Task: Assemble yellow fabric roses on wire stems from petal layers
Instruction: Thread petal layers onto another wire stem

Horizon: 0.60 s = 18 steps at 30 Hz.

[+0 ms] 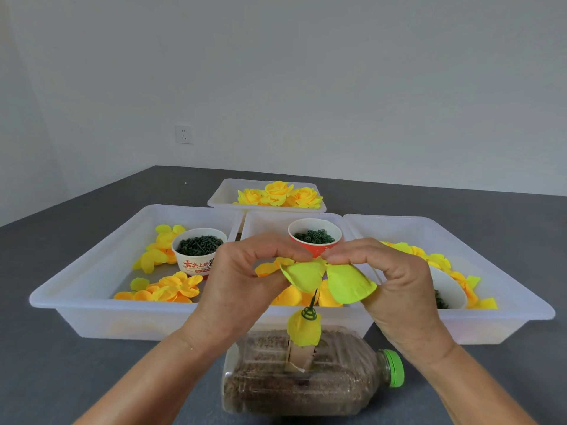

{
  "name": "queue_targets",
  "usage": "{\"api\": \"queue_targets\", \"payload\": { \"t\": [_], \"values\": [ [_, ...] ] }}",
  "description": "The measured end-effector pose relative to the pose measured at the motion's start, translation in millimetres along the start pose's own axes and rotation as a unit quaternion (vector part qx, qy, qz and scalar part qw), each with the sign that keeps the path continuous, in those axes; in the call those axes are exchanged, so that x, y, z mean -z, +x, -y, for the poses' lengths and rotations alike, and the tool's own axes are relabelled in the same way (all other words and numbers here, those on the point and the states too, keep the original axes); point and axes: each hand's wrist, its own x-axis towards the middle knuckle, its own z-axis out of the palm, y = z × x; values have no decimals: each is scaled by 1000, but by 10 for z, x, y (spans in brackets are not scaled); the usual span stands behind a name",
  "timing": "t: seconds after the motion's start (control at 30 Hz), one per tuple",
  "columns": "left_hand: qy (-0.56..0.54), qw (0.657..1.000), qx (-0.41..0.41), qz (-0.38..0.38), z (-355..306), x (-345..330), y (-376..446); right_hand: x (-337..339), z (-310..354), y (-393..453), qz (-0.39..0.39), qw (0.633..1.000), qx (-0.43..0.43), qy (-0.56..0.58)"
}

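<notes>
Both hands are working right in the middle, above the trays: the left hand [242, 280] and the right hand [395, 283] are meeting fingertip to fingertip, each pinching the top of a lime-yellow petal layer [325, 279] between curled thumb and forefinger. The layer's petals are hanging down and cupping outward, one on each side, and it is sitting on a thin green wire stem [313, 299] that is running down from its centre. Lower on that stem, a small green cage-shaped piece [309, 313] is resting on a closed yellow bud [304, 331]. The bud is standing over a slot in a clear plastic bottle [306, 381] that is lying on its side on the grey table [61, 363], packed with brown grainy filling, its green cap [395, 368] pointing right. Behind the hands, three white trays are lining up side by side; the left tray [92, 271] is holding loose yellow petals [171, 288] and a paper cup of dark green pieces [199, 250]. A red cup [314, 236] of green cage pieces is sitting in the middle tray. Farther back, a smaller tray [224, 194] is holding finished yellow roses [279, 194].
</notes>
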Motion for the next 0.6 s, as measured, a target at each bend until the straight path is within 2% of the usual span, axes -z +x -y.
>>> {"api": "queue_targets", "payload": {
  "t": [0.2,0.6],
  "values": [
    [31,999,-23,-11,22,-35,-8,-26,-16,-30,-26,999,-27,-25],
    [60,997,-17,-49,44,-29,-33,-29,38,-35,-14,998,-35,-48]
  ]
}}
